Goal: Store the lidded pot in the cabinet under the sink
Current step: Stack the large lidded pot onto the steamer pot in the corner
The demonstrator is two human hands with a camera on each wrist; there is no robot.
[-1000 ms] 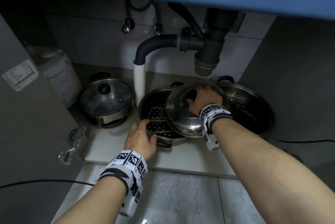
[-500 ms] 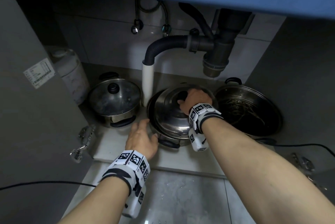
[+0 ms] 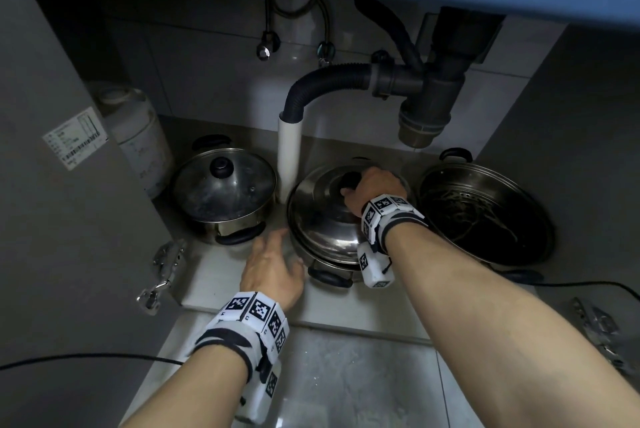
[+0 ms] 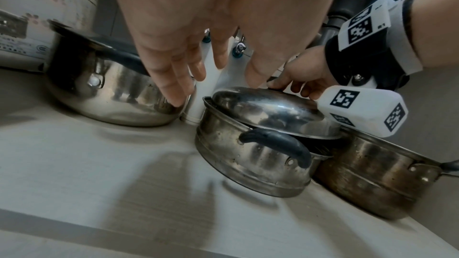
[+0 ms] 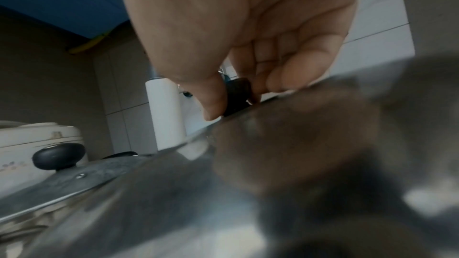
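A steel pot with black side handles stands on the cabinet floor under the sink, in the middle. Its domed steel lid lies on it, slightly tilted in the left wrist view. My right hand pinches the lid's black knob between thumb and fingers. My left hand hovers just left of the pot with straight, spread fingers and holds nothing.
A glass-lidded pot stands to the left and an open steamer pot to the right. A white drain pipe rises behind, with the grey trap above. A white cooker sits far left. The cabinet door stands open left.
My right hand carried the lid leftward from between the two pots and lowered it onto the middle pot. My left hand drew back from the pot's rim to its left side.
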